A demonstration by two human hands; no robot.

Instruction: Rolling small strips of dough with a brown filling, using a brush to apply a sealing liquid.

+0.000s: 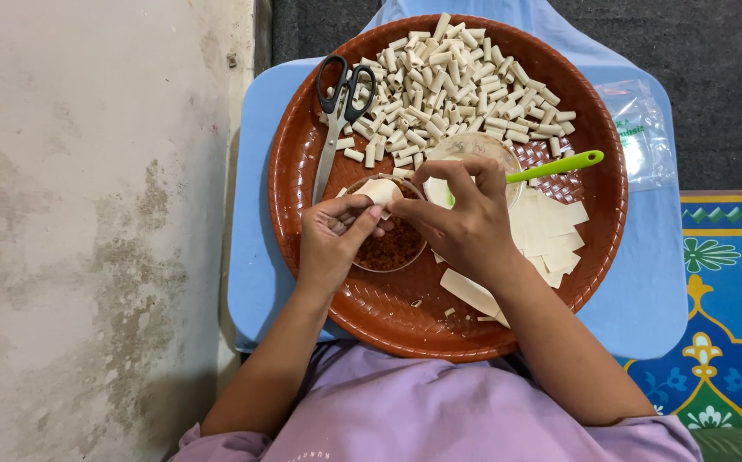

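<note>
A small pale dough wrapper (pixel 379 190) is pinched between my left hand (pixel 332 241) and my right hand (pixel 465 218), both over a clear bowl of brown filling (pixel 392 248). They hover above a round brown woven tray (pixel 302 222). A heap of small rolled pastry tubes (pixel 457 77) fills the tray's far half. Flat wrapper sheets (pixel 551 231) lie at its right. A second clear bowl (pixel 474 147) with a green-handled spoon (pixel 559 164) stands behind my right hand.
Black-handled scissors (pixel 341 107) lie on the tray's left side. The tray rests on a light blue stool (pixel 645 282). A clear plastic bag (pixel 641 133) lies at the stool's right. A patterned blue mat (pixel 730 291) is at the right, a stained concrete floor (pixel 89 231) at the left.
</note>
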